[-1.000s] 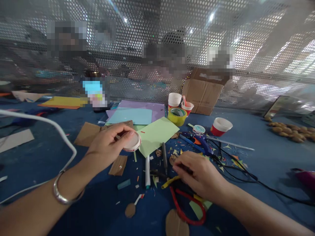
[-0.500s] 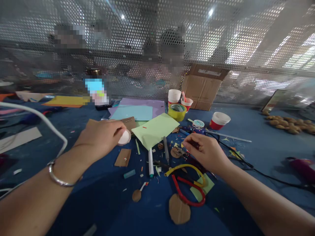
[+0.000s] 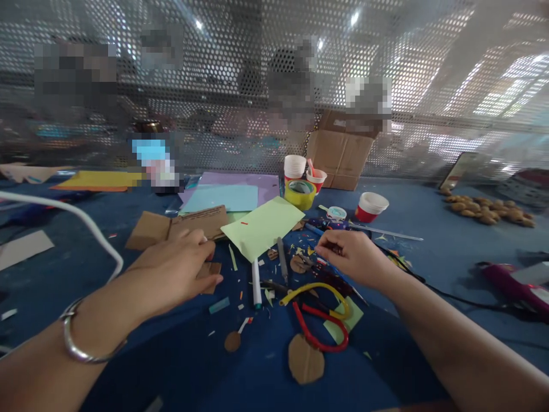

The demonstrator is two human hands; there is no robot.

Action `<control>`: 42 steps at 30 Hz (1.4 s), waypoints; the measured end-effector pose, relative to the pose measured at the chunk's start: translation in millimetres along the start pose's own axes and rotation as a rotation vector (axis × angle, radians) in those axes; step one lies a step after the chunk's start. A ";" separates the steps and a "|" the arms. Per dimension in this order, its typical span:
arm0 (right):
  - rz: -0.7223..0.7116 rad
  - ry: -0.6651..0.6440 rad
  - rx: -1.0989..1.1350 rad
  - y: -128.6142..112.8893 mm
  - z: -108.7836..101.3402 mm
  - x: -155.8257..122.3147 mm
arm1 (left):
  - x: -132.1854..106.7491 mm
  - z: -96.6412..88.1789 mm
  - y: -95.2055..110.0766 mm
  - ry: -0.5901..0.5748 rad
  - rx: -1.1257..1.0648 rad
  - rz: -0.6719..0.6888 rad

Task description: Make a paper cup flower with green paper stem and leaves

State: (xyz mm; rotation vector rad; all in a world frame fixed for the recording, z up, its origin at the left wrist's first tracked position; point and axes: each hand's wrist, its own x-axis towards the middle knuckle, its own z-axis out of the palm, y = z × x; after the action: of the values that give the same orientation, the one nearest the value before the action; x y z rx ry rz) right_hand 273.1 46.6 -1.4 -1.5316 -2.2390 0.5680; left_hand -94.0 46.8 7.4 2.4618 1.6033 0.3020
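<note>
My left hand (image 3: 174, 269) hovers low over a small brown cardboard scrap (image 3: 211, 269), fingers curled together. The small white paper cup it held a moment ago is hidden behind them. My right hand (image 3: 351, 256) is pinched shut on something small and dark that I cannot make out, just above paper scraps and a black cable (image 3: 433, 289). Between the hands lie a green paper sheet (image 3: 261, 226), a white marker (image 3: 256, 283) and a grey pen (image 3: 282, 260). Red and yellow handled scissors (image 3: 319, 320) lie nearer to me.
A yellow tape roll (image 3: 300, 194), stacked cups (image 3: 294, 166), a red cup (image 3: 371, 206) and a cardboard box (image 3: 341, 151) stand behind. A cardboard disc (image 3: 304, 359) lies in front, a white cable (image 3: 86, 223) at left, a pink tool (image 3: 514, 283) at right. People sit beyond a perforated screen.
My left hand turned over and dropped toward the cardboard scrap, so the cup went out of sight. My right hand left the scissors, moved up and away, and pinched shut.
</note>
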 end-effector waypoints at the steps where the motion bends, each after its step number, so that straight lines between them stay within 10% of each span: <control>1: 0.007 -0.041 -0.024 0.0 -1.1 -0.5 | -0.3 0.1 -1.2 -0.012 0.053 0.012; 14: -0.126 -0.371 0.017 -27.9 -7.1 -19.6 | -0.4 1.8 11.3 -0.102 -0.084 0.005; 24: -0.151 -0.360 -0.061 -46.7 9.7 -32.2 | 5.1 2.0 63.9 0.108 -0.712 -0.149; 35: 0.072 -0.348 0.649 -30.1 2.3 -18.9 | 19.2 3.2 56.1 0.525 -1.272 -0.363; 42: 0.113 -0.323 0.854 -38.7 6.2 -21.4 | 10.8 6.4 75.6 0.295 -1.340 -0.422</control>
State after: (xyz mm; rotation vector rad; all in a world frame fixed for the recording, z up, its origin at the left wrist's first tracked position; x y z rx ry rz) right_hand 246.8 13.1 11.8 -1.1489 -1.7057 1.6360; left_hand -21.7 26.3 22.1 1.0736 1.2384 1.2015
